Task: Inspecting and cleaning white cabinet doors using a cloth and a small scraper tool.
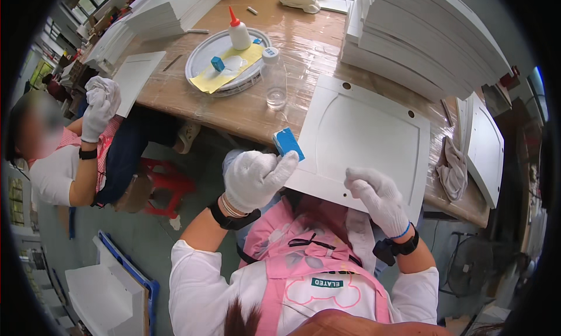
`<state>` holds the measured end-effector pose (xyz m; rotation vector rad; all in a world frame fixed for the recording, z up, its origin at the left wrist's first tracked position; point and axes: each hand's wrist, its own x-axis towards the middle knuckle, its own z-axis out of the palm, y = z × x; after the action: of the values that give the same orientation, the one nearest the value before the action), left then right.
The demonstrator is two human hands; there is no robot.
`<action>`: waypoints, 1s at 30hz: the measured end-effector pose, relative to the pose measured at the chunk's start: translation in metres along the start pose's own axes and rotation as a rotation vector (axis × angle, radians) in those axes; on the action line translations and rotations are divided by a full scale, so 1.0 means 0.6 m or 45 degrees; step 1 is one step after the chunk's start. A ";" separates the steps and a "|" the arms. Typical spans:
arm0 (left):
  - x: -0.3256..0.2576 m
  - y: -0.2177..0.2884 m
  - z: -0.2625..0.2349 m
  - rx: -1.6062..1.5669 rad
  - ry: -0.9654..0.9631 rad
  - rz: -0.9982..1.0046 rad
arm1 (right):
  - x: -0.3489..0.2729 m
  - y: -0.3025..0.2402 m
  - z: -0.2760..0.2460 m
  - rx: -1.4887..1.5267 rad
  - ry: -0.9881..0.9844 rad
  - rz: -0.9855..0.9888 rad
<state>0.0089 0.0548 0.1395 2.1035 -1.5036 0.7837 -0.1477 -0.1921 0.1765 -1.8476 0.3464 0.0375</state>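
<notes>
In my gloved left hand (257,178), a small blue block (287,144) with a pale side is pinched between thumb and fingers, just left of a white panel (365,134). The panel has a curved groove and round holes, and it lies on the table, sticking out over the near edge. My gloved right hand (378,201) is over the panel's near part, its fingers bent and closed together. Whether anything sits inside those fingers is hidden.
Beyond the panel, a clear bottle (276,82) stands beside a white lid (198,55) carrying a red-tipped glue bottle (238,33), yellow sheet and blue block. White panels (426,38) are stacked at right, near a rag (453,169). A co-worker (64,155) sits left by a red stool (166,184).
</notes>
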 end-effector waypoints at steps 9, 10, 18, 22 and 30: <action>-0.003 0.083 0.023 -0.246 0.109 0.342 | -0.037 0.035 0.092 0.420 -0.322 0.214; -0.006 0.088 0.026 -0.251 0.110 0.373 | -0.040 0.065 0.104 0.840 -0.328 0.200; -0.032 0.075 0.047 -0.211 0.029 0.433 | -0.001 0.090 0.106 -0.644 -0.283 -0.505; -0.031 0.066 0.046 -0.253 0.048 0.400 | 0.009 0.089 0.106 0.947 -0.141 0.130; -0.124 0.044 0.088 -0.753 0.053 -0.858 | 0.025 0.077 0.048 1.242 -0.116 0.080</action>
<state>-0.0244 0.0647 0.0511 1.9046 -0.7646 0.1057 -0.1411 -0.1801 0.1217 -0.8670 0.2836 -0.0063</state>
